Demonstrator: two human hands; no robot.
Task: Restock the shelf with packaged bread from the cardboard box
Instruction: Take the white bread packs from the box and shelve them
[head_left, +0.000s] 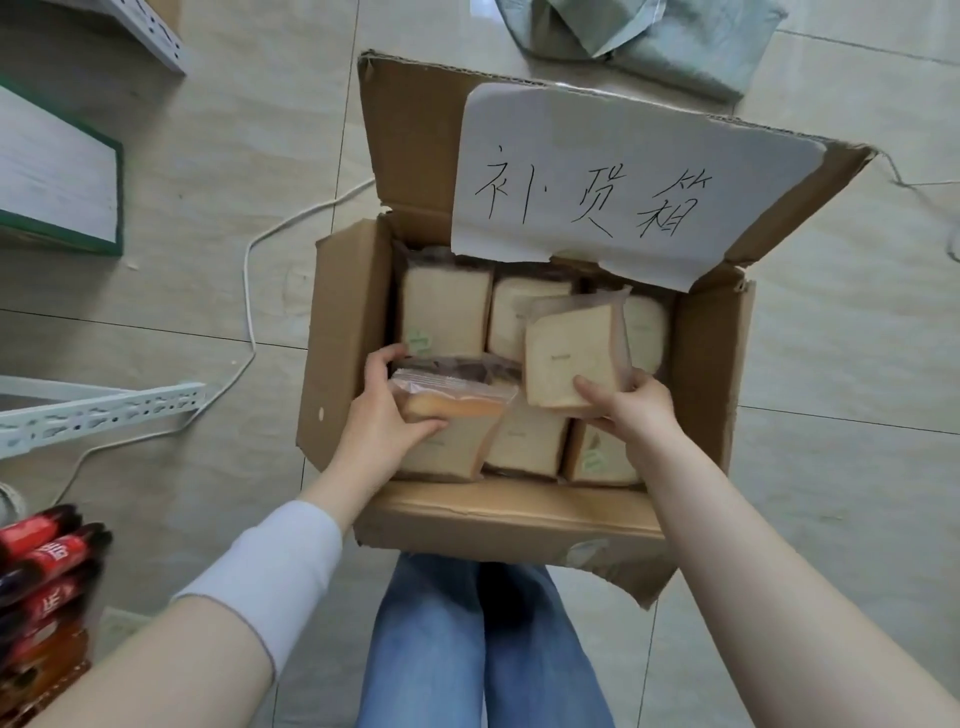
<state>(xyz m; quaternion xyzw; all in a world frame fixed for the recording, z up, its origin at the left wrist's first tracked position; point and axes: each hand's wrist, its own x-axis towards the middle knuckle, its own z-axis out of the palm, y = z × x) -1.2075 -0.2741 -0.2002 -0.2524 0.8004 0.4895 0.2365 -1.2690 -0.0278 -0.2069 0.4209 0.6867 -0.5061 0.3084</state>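
Beige floor tiles (831, 364) surround the open cardboard box (343, 332) at your knees. Your left hand (382, 415) is closed around 1 packaged bread (452, 402), tilted on edge; your right hand (631, 408) pinches another bread pack (569, 353) above the packs still inside.

Lighting was soft, even, moderately bright; no glare. Box interior (519, 312) sat dimmer (shaded by its walls). Wide-angle bowing stretched both forearms at the frame edges. Red packets (47, 571) at lower left looked smeared, possibly motion blur.
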